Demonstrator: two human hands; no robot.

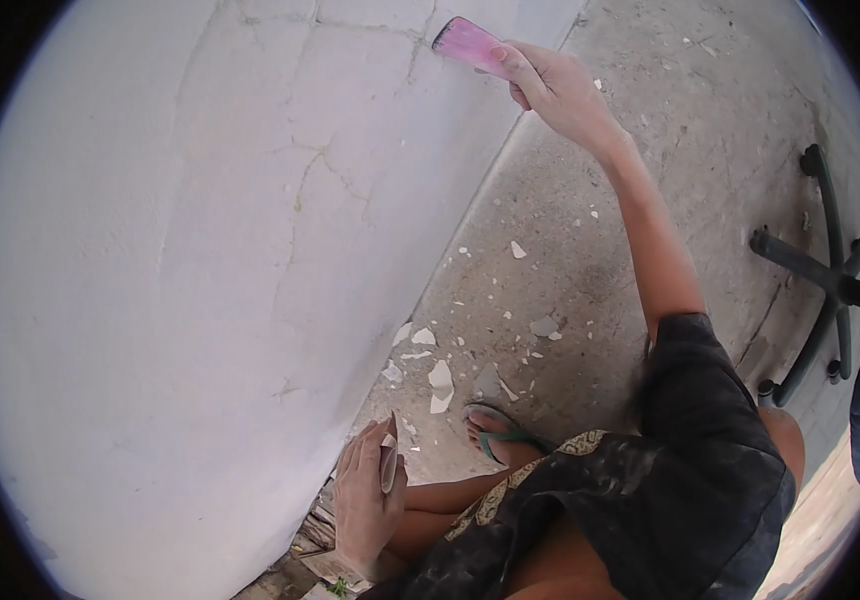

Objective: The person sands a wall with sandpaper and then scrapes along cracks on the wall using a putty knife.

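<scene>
At the top, my right hand reaches out along the white wall and grips a flat pink piece with rounded corners and a dark far edge. My thumb lies on its face; its exact kind is unclear. The piece is against or just off the cracked wall surface; I cannot tell which. Low in the view, my left hand is beside the wall's lower edge. Its closed fingers hold a small narrow tool with a pale, rounded body and a dark pointed end.
White paint flakes are scattered over the concrete floor along the wall. My foot in a green-strapped flip-flop rests among them. A black wheeled chair base stands at the right. Debris lies by the wall's lower corner.
</scene>
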